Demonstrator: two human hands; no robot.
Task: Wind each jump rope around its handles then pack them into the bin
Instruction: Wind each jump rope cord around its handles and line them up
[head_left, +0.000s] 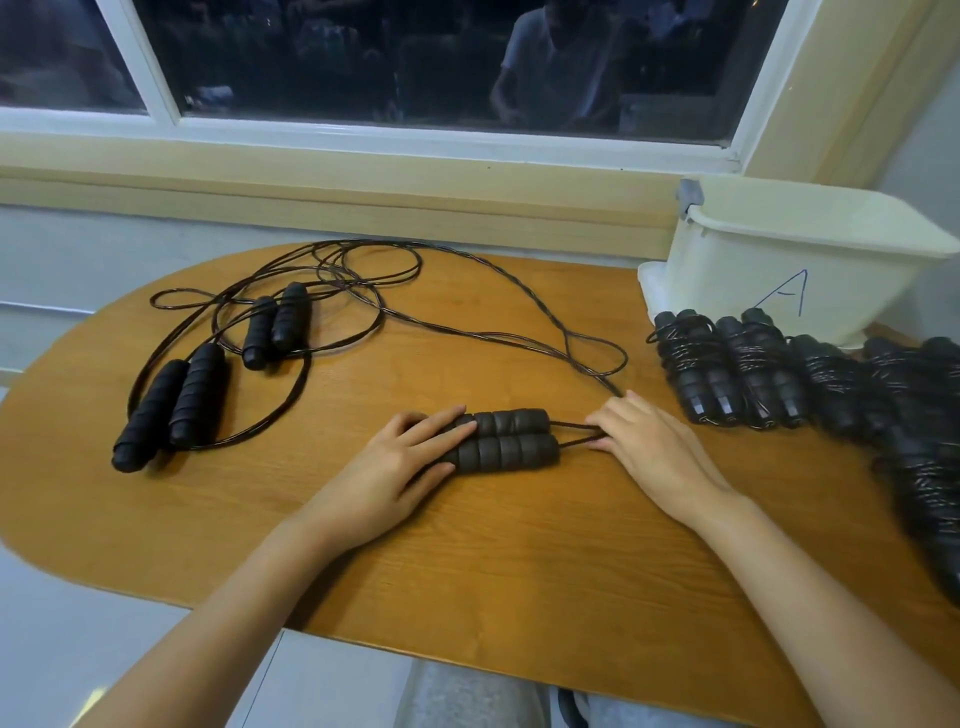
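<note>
A pair of black ribbed foam jump rope handles (511, 439) lies side by side at the centre of an oval wooden table (467, 545). The person's left hand (384, 473) presses flat, fingers straight, on their 9 o'clock end. The right hand (654, 452) rests on the thin black cord (467, 332) leaving their 3 o'clock end; whether it pinches cannot be told. Two unwound black ropes (171, 405) sprawl at 10 o'clock. Wound black rope bundles (737, 374) sit at 3 o'clock, just beside a white plastic bin (779, 270) at 2 o'clock.
</note>
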